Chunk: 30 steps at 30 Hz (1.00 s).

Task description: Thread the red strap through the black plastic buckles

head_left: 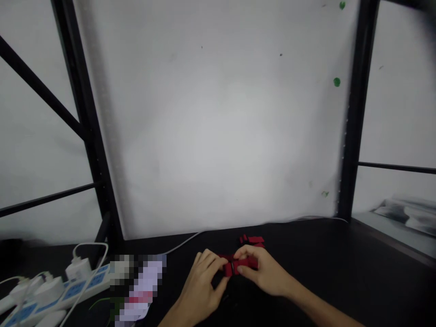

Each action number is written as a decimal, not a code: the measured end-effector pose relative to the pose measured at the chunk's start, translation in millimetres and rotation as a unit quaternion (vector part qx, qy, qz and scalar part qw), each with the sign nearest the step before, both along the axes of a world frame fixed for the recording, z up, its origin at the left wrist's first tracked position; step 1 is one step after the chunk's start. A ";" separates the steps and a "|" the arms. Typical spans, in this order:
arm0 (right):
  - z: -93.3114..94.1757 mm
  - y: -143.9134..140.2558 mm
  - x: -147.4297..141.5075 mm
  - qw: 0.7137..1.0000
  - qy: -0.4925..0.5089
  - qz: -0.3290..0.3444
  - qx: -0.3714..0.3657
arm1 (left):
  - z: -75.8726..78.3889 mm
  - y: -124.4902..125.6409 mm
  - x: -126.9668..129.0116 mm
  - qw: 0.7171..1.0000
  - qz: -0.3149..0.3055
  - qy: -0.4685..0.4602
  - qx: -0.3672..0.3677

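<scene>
Left hand (201,281) and right hand (264,272) both pinch one red piece (235,265) above the desk (340,272), fingers closed, steadying each end; spare red pieces (251,240) lie just behind.

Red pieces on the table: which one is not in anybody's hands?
The red piece lying alone on the black table, just behind the right hand. The other red pieces are pinched between both hands.

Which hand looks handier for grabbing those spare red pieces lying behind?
Probably the right hand: the spare red pieces lie just beyond its knuckles, while the left hand sits farther away, both gripping the red piece.
</scene>
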State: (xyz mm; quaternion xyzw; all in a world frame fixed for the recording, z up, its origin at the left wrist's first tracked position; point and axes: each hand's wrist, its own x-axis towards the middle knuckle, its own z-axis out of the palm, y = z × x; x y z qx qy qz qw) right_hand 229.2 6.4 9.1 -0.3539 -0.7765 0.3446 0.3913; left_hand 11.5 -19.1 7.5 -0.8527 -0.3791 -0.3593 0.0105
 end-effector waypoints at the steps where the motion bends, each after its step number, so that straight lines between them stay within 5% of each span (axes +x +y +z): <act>1: 2.5 -2.6 0.5 0.999 -0.033 -0.008 0.036 | -0.5 -0.5 1.1 1.000 -0.006 -0.014 -0.016; 7: 12.3 -9.7 -5.0 0.987 -0.097 0.012 0.124 | -7.4 0.6 8.8 0.975 -0.039 -0.175 -0.134; 13: -1.2 -2.2 -16.0 0.995 0.094 -0.014 0.023 | -12.0 7.9 13.0 0.871 -0.064 -0.422 -0.245; 17: -17.7 3.1 -24.1 0.972 0.199 0.032 -0.120 | -11.3 -0.9 13.2 0.920 -0.084 -0.332 -0.191; 21: -19.4 -1.1 -27.2 0.930 0.297 0.036 -0.213 | -10.3 -7.7 12.2 0.985 -0.063 -0.162 -0.005; 25: -17.1 -10.6 -29.8 0.900 0.362 0.037 -0.241 | -13.1 -2.7 11.2 0.986 -0.003 -0.122 0.114; 30: -9.9 -8.8 -27.8 0.887 0.359 0.047 -0.286 | -10.5 -1.1 8.8 0.988 0.001 -0.102 0.112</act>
